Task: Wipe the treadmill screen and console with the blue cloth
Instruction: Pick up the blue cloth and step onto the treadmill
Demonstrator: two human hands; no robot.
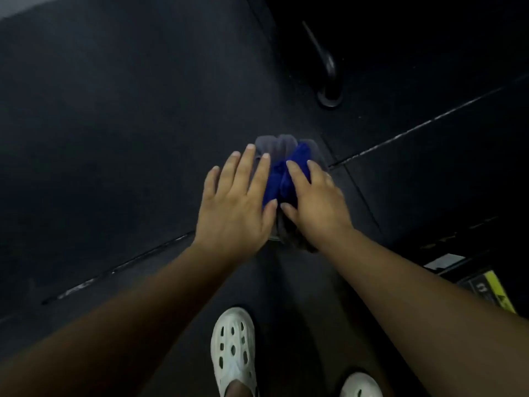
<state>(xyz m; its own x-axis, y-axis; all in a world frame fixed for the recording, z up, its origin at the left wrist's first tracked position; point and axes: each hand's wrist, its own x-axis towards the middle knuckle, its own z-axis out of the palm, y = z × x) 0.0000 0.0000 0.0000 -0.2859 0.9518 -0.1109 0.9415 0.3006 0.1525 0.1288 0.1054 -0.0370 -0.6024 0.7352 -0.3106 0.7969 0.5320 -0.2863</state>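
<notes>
The blue cloth (282,179) lies bunched on top of a grey cloth (274,144) on the dark floor, in the middle of the head view. My left hand (237,204) rests beside it with straight, spread fingers; its fingertips touch the grey cloth and its thumb touches the blue one. My right hand (315,202) lies over the right side of the blue cloth, index finger and thumb curled round a raised fold of it. No treadmill screen or console can be made out in this dim view.
Black rubber floor tiles (114,138) with pale seams run all around. A black curved bar with a round foot (329,81) stands at the upper right. A yellow-and-black label (492,290) shows at the lower right. My white shoes (233,348) are below.
</notes>
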